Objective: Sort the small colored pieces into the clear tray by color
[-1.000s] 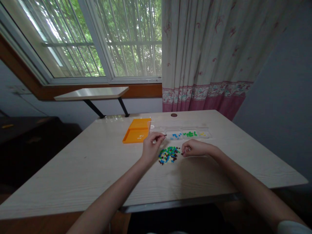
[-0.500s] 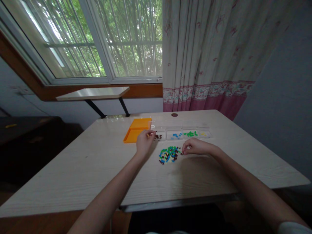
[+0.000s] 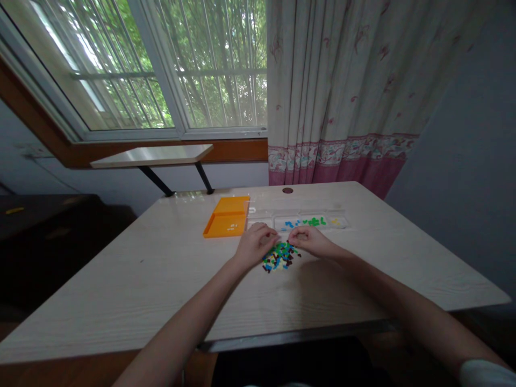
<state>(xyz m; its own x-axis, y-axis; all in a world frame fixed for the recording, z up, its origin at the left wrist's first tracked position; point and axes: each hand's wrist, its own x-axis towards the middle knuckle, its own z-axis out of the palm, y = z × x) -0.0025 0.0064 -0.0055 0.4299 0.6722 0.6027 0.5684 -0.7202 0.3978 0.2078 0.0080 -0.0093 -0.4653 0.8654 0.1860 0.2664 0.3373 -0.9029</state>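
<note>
A heap of small coloured pieces (image 3: 279, 256), blue, green, dark red and yellow, lies on the pale wooden table (image 3: 169, 290). My left hand (image 3: 256, 244) rests at the heap's upper left with its fingers curled together. My right hand (image 3: 308, 240) sits at the heap's upper right, fingers pinched close over the pieces. What either hand holds is too small to make out. Just behind the hands stands a clear compartment tray (image 3: 306, 221) with blue, green and yellow pieces sorted in separate cells.
An orange tray (image 3: 228, 216) with a few light pieces lies left of the clear tray. A small round hole cap (image 3: 287, 190) sits near the table's far edge. Behind are a window, a narrow shelf (image 3: 153, 155) and a patterned curtain (image 3: 342, 91).
My left hand came back from the clear tray's left cell down to the heap. My right hand moved left and up to the heap's far edge, so both hands now nearly meet.
</note>
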